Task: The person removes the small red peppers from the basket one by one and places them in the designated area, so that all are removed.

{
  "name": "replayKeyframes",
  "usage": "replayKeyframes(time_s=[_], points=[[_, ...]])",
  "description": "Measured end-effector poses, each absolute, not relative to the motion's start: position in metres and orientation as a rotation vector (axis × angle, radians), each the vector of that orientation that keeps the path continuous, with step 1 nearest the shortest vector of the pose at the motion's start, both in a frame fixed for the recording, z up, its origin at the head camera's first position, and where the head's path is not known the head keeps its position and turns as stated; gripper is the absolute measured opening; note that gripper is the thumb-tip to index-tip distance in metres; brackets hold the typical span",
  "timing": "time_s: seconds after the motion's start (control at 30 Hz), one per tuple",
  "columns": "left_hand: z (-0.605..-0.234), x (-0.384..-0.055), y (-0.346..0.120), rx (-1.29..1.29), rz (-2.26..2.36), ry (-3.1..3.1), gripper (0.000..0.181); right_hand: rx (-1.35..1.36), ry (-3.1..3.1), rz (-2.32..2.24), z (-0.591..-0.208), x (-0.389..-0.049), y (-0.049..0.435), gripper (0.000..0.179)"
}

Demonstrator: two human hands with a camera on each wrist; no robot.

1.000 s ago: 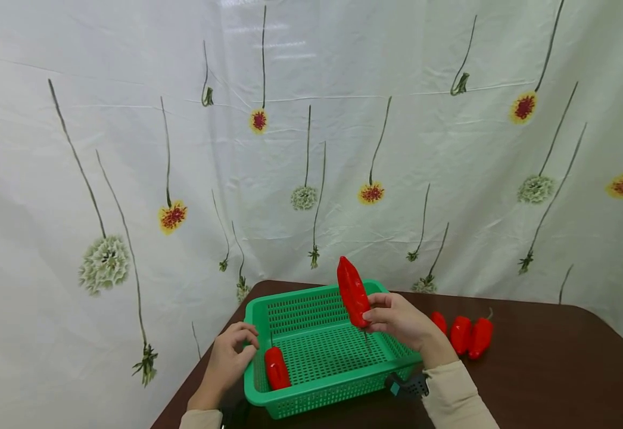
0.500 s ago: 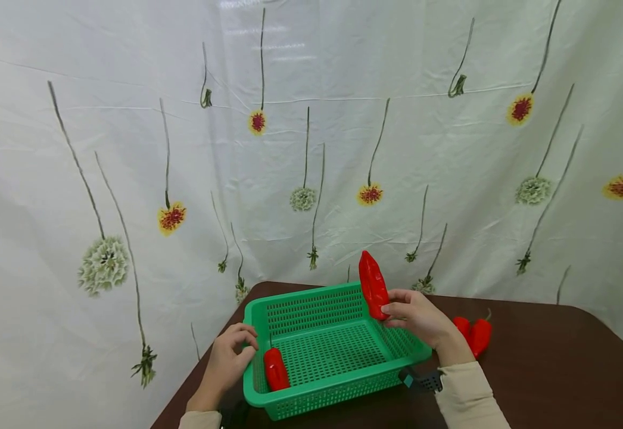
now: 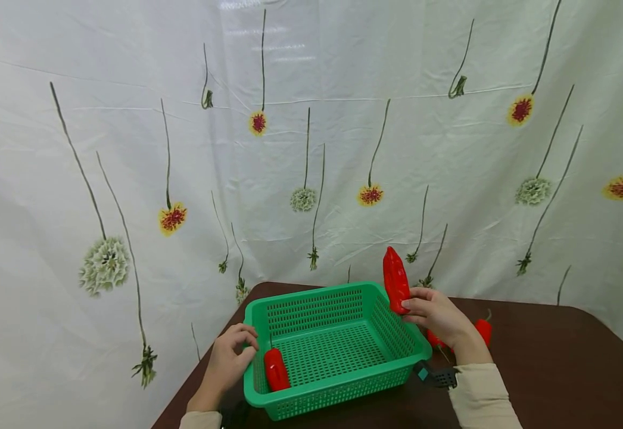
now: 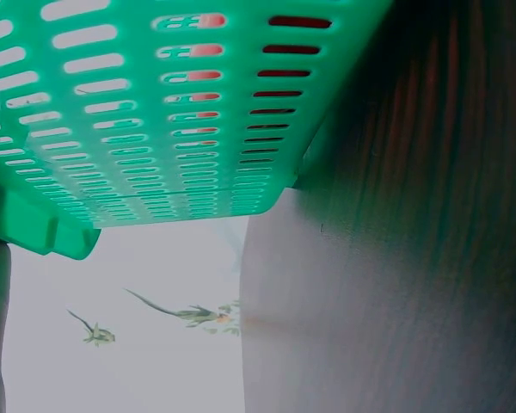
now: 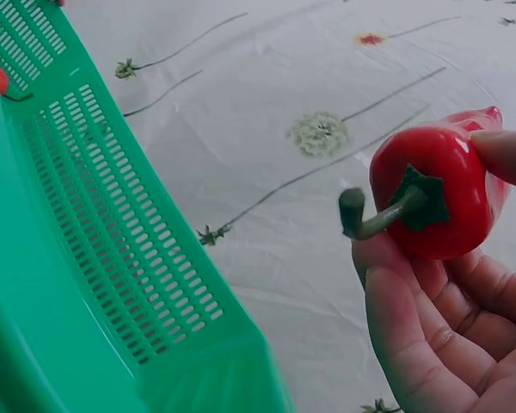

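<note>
My right hand [image 3: 440,322] pinches a red pepper [image 3: 396,280] near its stem end and holds it upright, tip up, above the right end of a green basket [image 3: 343,379]. In the right wrist view the pepper [image 5: 454,225] shows its curved green stem, with thumb and fingers on either side. At the basket's left rim is my left hand [image 3: 228,357], its fingers curled at the edge. Another red pepper [image 3: 276,370] lies inside the basket at the left end. The left wrist view shows mostly the basket's slotted outer wall [image 4: 138,95].
More red peppers [image 3: 484,331] lie on the dark brown table [image 3: 547,357] right of the basket, partly hidden behind my right hand. A pale curtain [image 3: 451,149] with printed flowers hangs behind the table.
My right hand has carried the pepper rightward, from over the basket's interior to above its right end. The left hand has stayed at the left rim.
</note>
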State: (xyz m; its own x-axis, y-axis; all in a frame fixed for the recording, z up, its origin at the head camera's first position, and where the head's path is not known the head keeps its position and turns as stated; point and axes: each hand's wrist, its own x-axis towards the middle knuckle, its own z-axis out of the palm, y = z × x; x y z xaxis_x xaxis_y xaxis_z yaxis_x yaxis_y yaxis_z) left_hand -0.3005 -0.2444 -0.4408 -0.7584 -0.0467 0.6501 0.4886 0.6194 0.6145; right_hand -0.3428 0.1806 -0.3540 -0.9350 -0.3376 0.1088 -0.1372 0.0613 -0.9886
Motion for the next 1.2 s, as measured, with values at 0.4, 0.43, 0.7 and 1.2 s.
replayKeyframes(time_s=[0.4, 0.43, 0.7, 1.2], points=[[-0.442, -0.301, -0.245, -0.346, -1.080, -2.202, 0.033, -0.370, 2.194, -2.058, -0.360, -0.347, 0.200, 0.046], [-0.443, -0.301, -0.245, -0.346, -1.080, -2.202, 0.033, -0.377, 2.192, -2.061, -0.360, -0.347, 0.202, 0.046], [-0.443, -0.302, -0.245, -0.362, -1.084, -2.192, 0.031, -0.349, 2.157, -2.126, -0.370, -0.354, 0.217, 0.032], [-0.441, -0.301, -0.244, -0.346, -1.091, -2.209, 0.026, -0.315, 2.075, -2.207, -0.389, -0.362, 0.231, 0.051]])
